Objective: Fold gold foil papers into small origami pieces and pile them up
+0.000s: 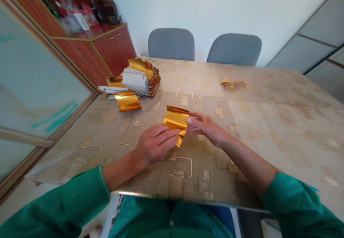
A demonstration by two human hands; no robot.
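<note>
A sheet of shiny gold foil paper (176, 117) is held just above the table, with a crease across it and its lower part bent over. My left hand (158, 141) grips the lower left part, fingers lying over the fold. At the right edge, my right hand (203, 126) pinches the same sheet between thumb and fingers. Beyond my left hand stands a thick stack of gold paper (138, 80) with white backs, its sheets curling. One loose curled gold sheet (127, 101) lies in front of that stack. A small pile of folded gold pieces (232, 84) rests farther right.
The table (268, 130) has a patterned plastic cover. Two grey chairs (171, 44) stand at its far side, against a white wall. A wooden cabinet (107, 48) with bottles is at the back left, and a framed glass panel (34, 80) borders the left side.
</note>
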